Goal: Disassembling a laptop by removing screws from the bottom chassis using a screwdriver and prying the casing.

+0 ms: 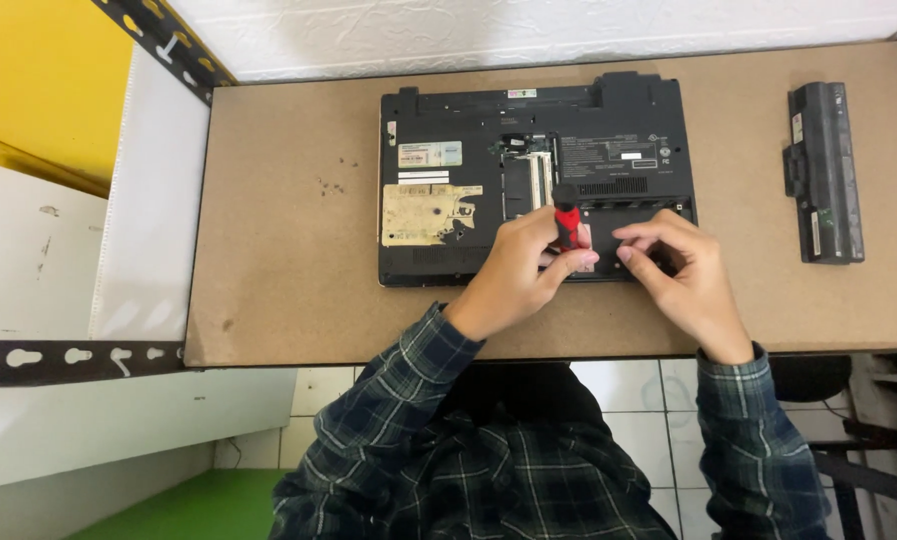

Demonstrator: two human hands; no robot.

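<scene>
We hold a red-and-black screwdriver (567, 222) upright in our left hand (517, 275), fingers wrapped closed around its handle, its tip down on the overturned black laptop (469, 130) lying mid-surface (289, 270). Our right hand (684, 275) rests just beside it on the laptop's near edge, fingertips (624, 255) curled and pressing the cover there. A detached black battery (824, 170) lies well apart, to the right.

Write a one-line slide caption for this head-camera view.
Left hand holds a red-and-black screwdriver on an upturned laptop; right hand steadies it; battery aside.
</scene>
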